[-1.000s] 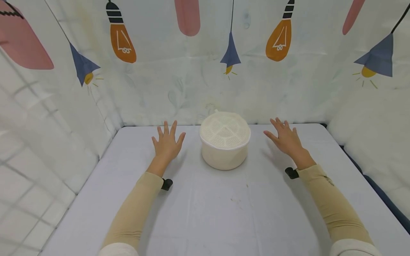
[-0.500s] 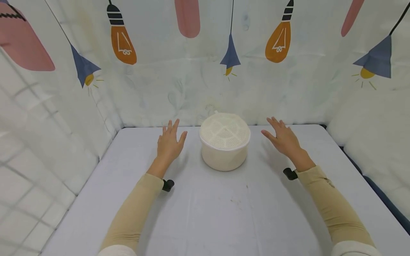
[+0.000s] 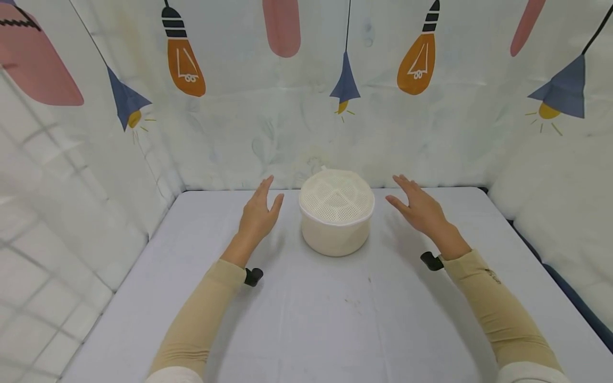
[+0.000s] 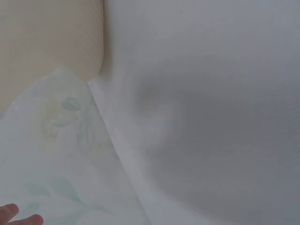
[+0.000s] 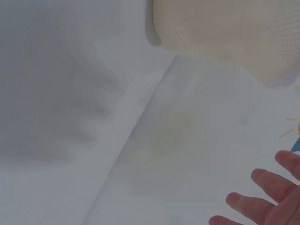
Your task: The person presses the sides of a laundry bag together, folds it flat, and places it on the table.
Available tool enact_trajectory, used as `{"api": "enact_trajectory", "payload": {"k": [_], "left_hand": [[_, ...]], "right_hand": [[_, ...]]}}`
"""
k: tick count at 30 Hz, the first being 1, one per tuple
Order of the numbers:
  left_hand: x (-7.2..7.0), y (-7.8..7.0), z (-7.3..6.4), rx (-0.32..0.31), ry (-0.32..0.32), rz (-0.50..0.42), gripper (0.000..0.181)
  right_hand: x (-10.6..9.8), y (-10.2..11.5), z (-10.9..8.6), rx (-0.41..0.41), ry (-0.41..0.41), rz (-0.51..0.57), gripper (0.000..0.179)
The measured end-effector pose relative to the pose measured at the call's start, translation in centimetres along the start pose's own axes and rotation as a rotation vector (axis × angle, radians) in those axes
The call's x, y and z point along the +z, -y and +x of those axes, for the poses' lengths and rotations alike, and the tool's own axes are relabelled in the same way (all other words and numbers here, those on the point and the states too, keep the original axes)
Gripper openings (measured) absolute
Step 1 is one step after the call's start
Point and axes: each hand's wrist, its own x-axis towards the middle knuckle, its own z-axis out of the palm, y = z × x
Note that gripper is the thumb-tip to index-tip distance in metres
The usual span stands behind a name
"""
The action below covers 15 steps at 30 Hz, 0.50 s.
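Toward the far edge of the table stands a cream round tub with a perforated mesh-like top [image 3: 337,213]. My left hand [image 3: 258,215] hovers to its left, fingers extended and thumb spread, apart from it. To the right of the tub, my right hand [image 3: 421,213] is held likewise, with bare table between hand and tub. Neither hand holds anything. Part of the tub's wall [image 4: 47,37] fills the upper left corner of the left wrist view, with fingertips [image 4: 30,220] low in the corner. Spread fingers [image 5: 274,185] show at lower right in the right wrist view.
A white cloth covers the table [image 3: 330,319]. Right behind the tub hangs a pale curtain [image 3: 230,138] printed with lamps and bulbs. More fabric rises along the left and right sides. Dark wrist-camera mounts [image 3: 254,276] stick out inward from the sleeves.
Both hands have moved slightly inward toward the tub. The left hand has turned, its spread fingers coming together. The right hand's fingers have also drawn closer together. The tub has stayed put.
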Motion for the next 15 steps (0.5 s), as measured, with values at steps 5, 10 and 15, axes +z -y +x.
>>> {"api": "enact_trajectory", "payload": {"k": [5,10,15], "left_hand": [[0.0,-0.6,-0.1,0.001,0.001,-0.016,0.065],[0.1,-1.2,-0.1,0.021,-0.01,-0.04,0.063],[0.3,-1.7,-0.1,0.051,-0.018,-0.047,0.062]], "right_hand": [[0.0,0.4,-0.1,-0.016,0.003,0.005,0.077],[-0.2,0.9,-0.1,-0.038,-0.004,0.03,0.073],[-0.4,1.5,-0.1,-0.033,0.017,0.052,0.071]]}}
